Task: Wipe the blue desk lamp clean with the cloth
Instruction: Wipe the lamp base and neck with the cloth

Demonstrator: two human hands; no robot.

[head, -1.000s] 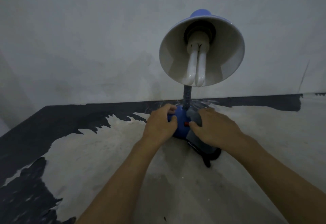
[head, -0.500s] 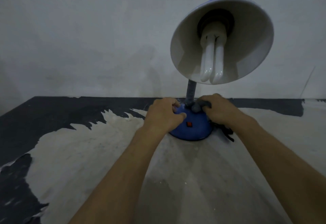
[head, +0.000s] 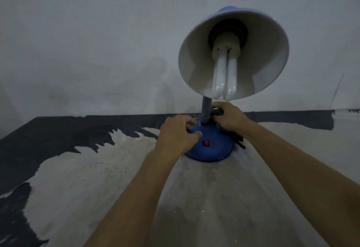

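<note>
The blue desk lamp (head: 209,145) stands upright on the table (head: 120,178), close to the wall (head: 97,42). Its round blue base carries a small red switch (head: 206,143) on the near side, and a ribbed dark neck (head: 206,110) rises from the middle of the base to the shade (head: 268,52). The shade tips toward the camera, white inside, with a white folded-tube bulb (head: 225,71) hanging in it.

The right hand (head: 228,117) has its grip clamped on a dark cloth (head: 217,112), fingers curled round it. The cloth sits against the neck, just above the top of the base, and the shade hangs directly above this grip. More dark cloth trails down below the grip, behind the right edge of the base.

The left hand (head: 178,132) rests on the left side of the base, across the neck from the right grip, fingers curled over the dome and the thumb lying along its front, just up and left of the switch.

The table is pale and worn in the middle, with dark patches left of both hands and a dark band along the wall behind the grip.
</note>
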